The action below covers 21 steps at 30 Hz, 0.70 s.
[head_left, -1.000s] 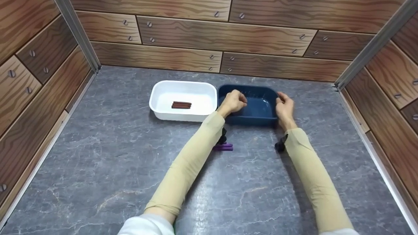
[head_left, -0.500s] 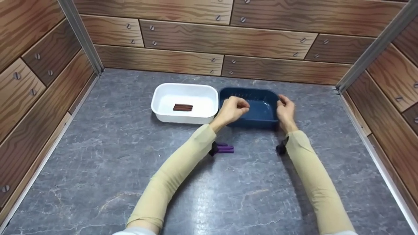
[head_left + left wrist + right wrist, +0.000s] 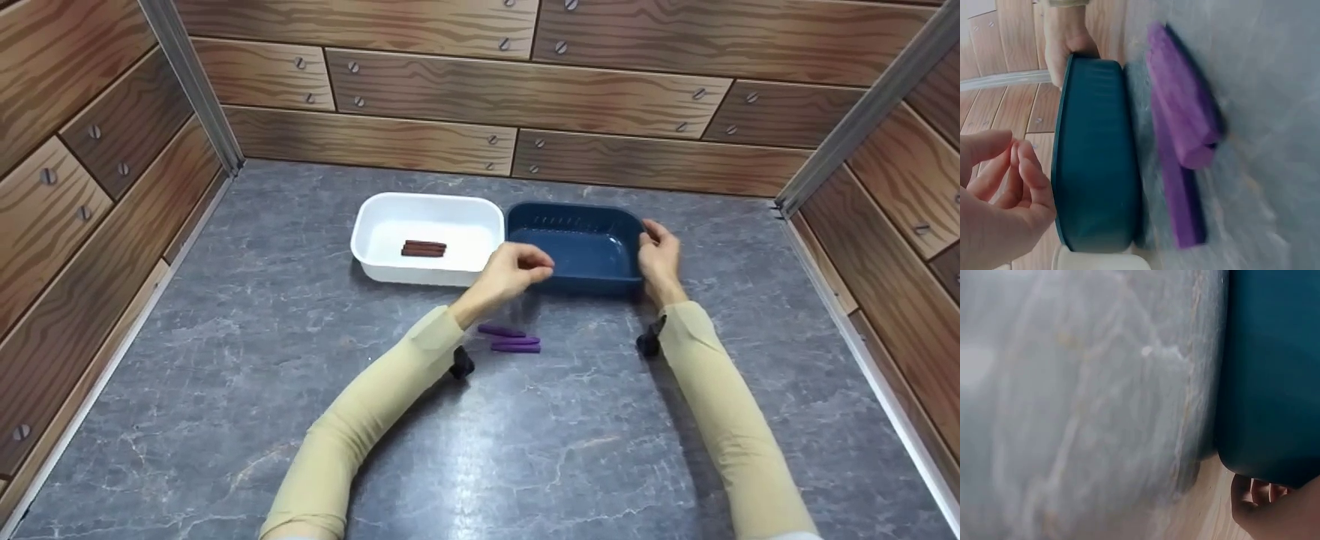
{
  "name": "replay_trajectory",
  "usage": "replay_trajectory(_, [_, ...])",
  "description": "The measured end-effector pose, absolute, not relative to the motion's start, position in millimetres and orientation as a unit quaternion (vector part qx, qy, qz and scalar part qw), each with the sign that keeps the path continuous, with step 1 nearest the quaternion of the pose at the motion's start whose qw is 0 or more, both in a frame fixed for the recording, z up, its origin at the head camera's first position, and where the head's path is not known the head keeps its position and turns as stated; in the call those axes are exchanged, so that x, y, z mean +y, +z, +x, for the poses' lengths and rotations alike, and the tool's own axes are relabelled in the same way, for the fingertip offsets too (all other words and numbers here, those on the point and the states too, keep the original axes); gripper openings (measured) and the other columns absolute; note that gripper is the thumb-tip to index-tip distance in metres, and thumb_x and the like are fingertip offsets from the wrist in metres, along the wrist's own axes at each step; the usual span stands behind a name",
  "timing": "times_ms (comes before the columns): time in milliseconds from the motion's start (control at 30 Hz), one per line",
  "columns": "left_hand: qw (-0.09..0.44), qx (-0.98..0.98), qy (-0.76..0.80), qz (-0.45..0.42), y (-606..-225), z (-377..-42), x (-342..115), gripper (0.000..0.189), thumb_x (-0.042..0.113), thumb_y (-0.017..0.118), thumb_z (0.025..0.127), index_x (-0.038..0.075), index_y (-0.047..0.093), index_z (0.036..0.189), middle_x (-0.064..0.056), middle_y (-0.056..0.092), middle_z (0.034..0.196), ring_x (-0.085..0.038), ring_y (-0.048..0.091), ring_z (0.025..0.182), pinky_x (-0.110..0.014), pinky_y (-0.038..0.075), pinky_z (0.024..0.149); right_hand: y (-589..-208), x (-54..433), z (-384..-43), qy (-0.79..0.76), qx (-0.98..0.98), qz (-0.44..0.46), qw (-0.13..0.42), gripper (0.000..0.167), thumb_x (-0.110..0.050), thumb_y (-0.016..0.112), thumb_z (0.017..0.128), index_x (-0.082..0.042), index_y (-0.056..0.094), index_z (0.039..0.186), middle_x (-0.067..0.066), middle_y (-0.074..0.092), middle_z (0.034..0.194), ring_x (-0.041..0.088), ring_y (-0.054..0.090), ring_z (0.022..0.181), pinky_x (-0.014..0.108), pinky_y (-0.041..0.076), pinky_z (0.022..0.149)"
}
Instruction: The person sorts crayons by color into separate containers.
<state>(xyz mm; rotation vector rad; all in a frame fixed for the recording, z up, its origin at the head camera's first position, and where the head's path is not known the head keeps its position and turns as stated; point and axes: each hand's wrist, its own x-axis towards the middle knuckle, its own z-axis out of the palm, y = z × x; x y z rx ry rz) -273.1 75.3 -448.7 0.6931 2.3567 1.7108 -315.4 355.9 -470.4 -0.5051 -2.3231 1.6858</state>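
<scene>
My left hand (image 3: 506, 274) hovers over the near left corner of the dark blue plastic bin (image 3: 592, 285). Its fingers are loosely curled, thumb and fingertips close together, and nothing shows between them in the left wrist view. At the bin's right end, my right hand (image 3: 660, 259) grips the end wall near the rim; the right wrist view has its curled fingers (image 3: 1261, 492) against the bin (image 3: 1275, 382). Three purple sticks (image 3: 516, 348) lie on the grey marbled surface below the left hand, loosely side by side; the left wrist view shows purple sticks (image 3: 1182, 107) up close.
A white bin (image 3: 375, 271) stands against the blue bin's left side, with a few dark brown sticks (image 3: 424, 248) lying inside. Wood-patterned panels (image 3: 420, 135) enclose the grey surface (image 3: 570, 420) at the back and both sides.
My left hand has drawn back from above the blue bin toward the near left, uncovering more of the purple sticks. The right hand keeps its place at the bin's right end.
</scene>
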Motion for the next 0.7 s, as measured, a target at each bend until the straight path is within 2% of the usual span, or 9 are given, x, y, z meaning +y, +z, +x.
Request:
replay_trajectory(267, [0.138, 0.788, 0.541, 0.259, -464.0, -265.0, 47.7, 0.021, 0.008, 0.067, 0.091, -0.002, 0.071, 0.108, -0.010, 0.072, 0.101, -0.011, 0.061, 0.085, -0.022, 0.052, 0.079, -472.3, 357.9, -314.7, 0.573, -0.793, -0.170, 0.120, 0.045, -0.008, 0.036, 0.104, -0.003, 0.040, 0.148, 0.016, 0.044, 0.149, 0.023, 0.043, 0.131, 0.030, 0.037, 0.109])
replay_trajectory(567, [0.181, 0.783, 0.539, 0.251, -479.6, -261.5, 20.0, 0.023, 0.003, 0.068, 0.088, -0.007, 0.070, 0.109, -0.016, 0.072, 0.100, -0.007, 0.057, 0.074, -0.022, 0.050, 0.068, -472.7, 358.2, -315.8, 0.570, -0.797, -0.167, 0.115, 0.046, -0.009, 0.035, 0.104, -0.004, 0.039, 0.149, 0.016, 0.043, 0.150, 0.023, 0.043, 0.131, 0.029, 0.037, 0.108])
replay_trajectory(700, [0.197, 0.786, 0.538, 0.231, -483.2, -261.4, 13.5, 0.023, 0.000, 0.069, 0.086, -0.007, 0.070, 0.108, -0.017, 0.072, 0.101, -0.008, 0.058, 0.077, -0.022, 0.051, 0.071, -472.9, 357.9, -317.5, 0.564, -0.799, -0.168, 0.122, 0.045, -0.008, 0.035, 0.104, -0.003, 0.040, 0.148, 0.016, 0.045, 0.148, 0.024, 0.044, 0.129, 0.029, 0.038, 0.106])
